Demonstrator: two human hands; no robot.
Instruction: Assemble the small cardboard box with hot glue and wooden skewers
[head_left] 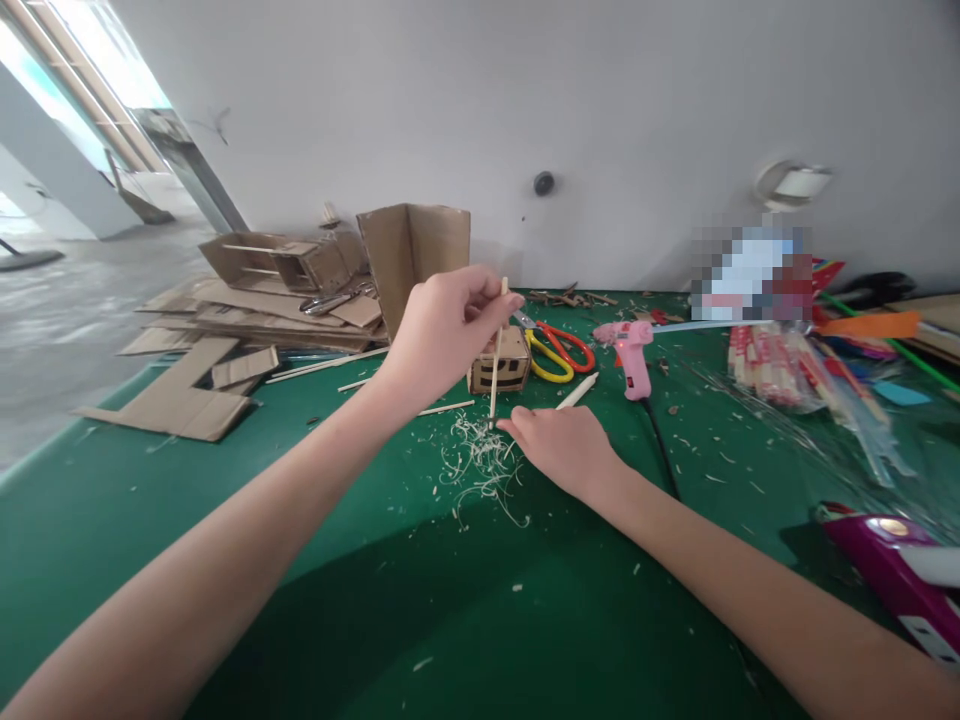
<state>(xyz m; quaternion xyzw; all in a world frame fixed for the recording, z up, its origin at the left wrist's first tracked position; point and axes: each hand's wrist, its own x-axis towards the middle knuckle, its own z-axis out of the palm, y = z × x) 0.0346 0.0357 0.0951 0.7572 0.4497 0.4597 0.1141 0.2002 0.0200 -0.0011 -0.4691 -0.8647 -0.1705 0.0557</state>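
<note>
My left hand [457, 320] pinches the upper end of a thin wooden stick [495, 370], which stands nearly upright over the green tabletop. Low at the stick's bottom end is my right hand [562, 445], its fingers closed and the thumb side close to the stick. A slim cream pen-shaped tool [577, 391] sticks out from behind that hand; its working end is hidden. Curly pale wood shavings [484, 460] lie heaped below the stick. Just behind the stick sits a small cardboard box [512, 362] with cut-out slots.
Scissors [559, 355] with red and yellow handles and a pink glue gun [634, 360] lie behind my right hand. Cardboard sheets [202, 310] are piled at left. Bagged sticks [776, 370] and a purple device [892, 570] are at right.
</note>
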